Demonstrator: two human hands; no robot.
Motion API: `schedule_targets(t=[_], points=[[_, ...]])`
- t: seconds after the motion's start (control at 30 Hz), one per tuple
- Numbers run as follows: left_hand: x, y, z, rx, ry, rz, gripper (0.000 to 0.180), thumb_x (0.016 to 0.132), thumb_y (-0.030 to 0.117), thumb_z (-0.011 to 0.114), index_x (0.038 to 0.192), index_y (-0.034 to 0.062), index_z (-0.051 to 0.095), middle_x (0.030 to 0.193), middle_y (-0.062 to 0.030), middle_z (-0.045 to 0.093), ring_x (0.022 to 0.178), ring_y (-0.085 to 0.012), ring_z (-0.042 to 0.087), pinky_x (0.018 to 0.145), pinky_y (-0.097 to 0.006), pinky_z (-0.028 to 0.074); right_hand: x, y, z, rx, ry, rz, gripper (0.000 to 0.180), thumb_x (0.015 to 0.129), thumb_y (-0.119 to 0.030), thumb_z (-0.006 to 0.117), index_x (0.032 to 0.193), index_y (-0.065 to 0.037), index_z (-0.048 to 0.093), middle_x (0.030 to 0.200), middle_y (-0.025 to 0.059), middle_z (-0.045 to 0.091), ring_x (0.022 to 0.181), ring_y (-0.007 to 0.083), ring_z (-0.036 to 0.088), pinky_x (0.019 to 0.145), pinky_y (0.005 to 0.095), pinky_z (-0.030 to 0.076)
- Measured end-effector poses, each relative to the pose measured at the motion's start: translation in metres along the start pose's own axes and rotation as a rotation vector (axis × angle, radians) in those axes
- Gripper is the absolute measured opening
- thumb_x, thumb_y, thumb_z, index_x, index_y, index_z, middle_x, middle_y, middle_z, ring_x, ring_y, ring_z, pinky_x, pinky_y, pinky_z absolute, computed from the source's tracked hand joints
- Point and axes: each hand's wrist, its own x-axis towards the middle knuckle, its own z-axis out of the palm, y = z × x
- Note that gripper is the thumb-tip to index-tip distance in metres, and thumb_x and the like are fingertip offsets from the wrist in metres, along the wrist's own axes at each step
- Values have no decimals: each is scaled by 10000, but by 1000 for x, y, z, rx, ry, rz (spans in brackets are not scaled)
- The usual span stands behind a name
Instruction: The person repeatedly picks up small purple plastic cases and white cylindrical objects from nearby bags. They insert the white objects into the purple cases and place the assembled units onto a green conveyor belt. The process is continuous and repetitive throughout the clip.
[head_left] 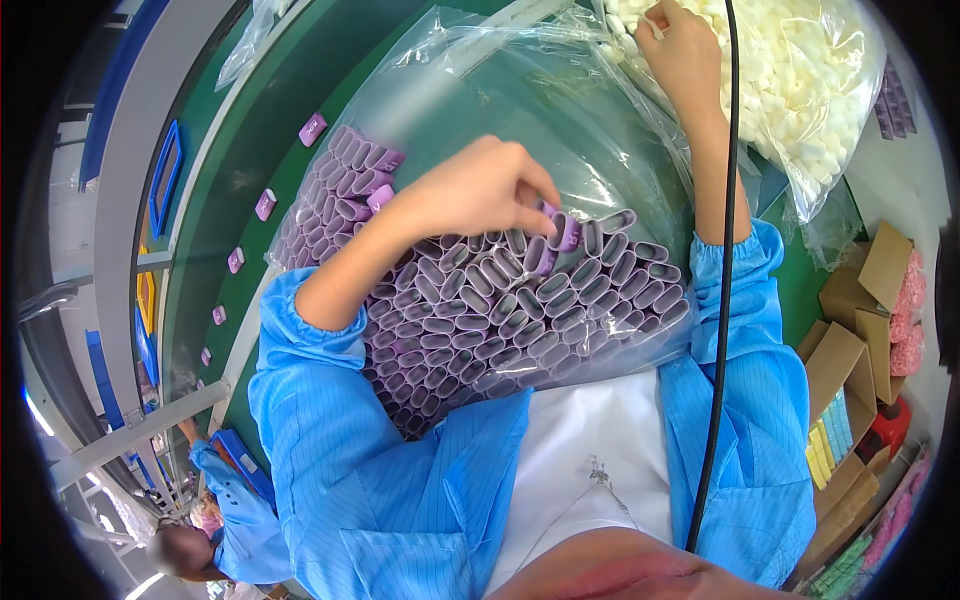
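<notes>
My left hand (485, 188) reaches over a clear plastic bag filled with hollow oval purple casings (470, 300), most standing with their open ends up. Thumb and forefinger are closed on one purple casing (566, 233) at the top edge of the pile. At the upper right, my right hand (688, 62) is at the edge of a clear bag of small cream-white blocks (800, 80). Its fingers are curled together; whatever lies between the tips is too small to make out.
Single purple pieces (265, 205) lie in a line on the green belt (250, 150) at left. A black cable (722, 300) hangs down before my right arm. Open cardboard boxes (840, 370) stand at right. Another person in a blue sleeve (245, 530) is at lower left.
</notes>
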Motion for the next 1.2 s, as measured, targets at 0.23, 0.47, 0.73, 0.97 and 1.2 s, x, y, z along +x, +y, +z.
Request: schedule_targets(t=[0.23, 0.47, 0.73, 0.97, 1.2], points=[[18, -45, -22, -718, 712, 153, 356, 816, 67, 694, 1147, -28, 602, 968, -107, 671, 870, -145, 636, 803, -266, 514, -13, -43, 12, 1041, -349, 168, 185, 806, -153, 703, 943, -30, 689, 852, 52, 685, 771, 121, 628, 699, 265, 498], [23, -47, -17, -572, 828, 158, 290, 797, -3, 693, 1081, -33, 640, 992, -117, 668, 879, -152, 636, 810, -276, 523, -22, -57, 17, 1061, -260, 30, 125, 803, -54, 683, 921, -13, 691, 864, 72, 679, 775, 140, 632, 718, 266, 502], [22, -40, -17, -591, 867, 153, 280, 796, -10, 691, 1073, -31, 648, 988, -115, 672, 875, -152, 638, 805, -273, 523, -23, -65, 11, 1046, -180, 27, 112, 788, -38, 688, 897, -12, 694, 840, 87, 672, 753, 149, 633, 702, 263, 503], [19, -40, -11, -613, 834, 176, 282, 817, 2, 672, 1093, -40, 634, 982, -120, 671, 879, -169, 643, 803, -283, 527, -27, -73, 8, 1308, -271, 248, 57, 804, -8, 673, 853, 21, 664, 839, 89, 661, 782, 151, 629, 718, 271, 508], [22, -45, -9, -991, 764, 280, 313, 856, 24, 631, 1158, -42, 588, 1041, -149, 649, 921, -203, 644, 821, -327, 545, -34, -80, 7, 1279, -137, 68, 108, 802, 23, 666, 910, 31, 658, 940, 113, 654, 862, 161, 624, 771, 279, 506]])
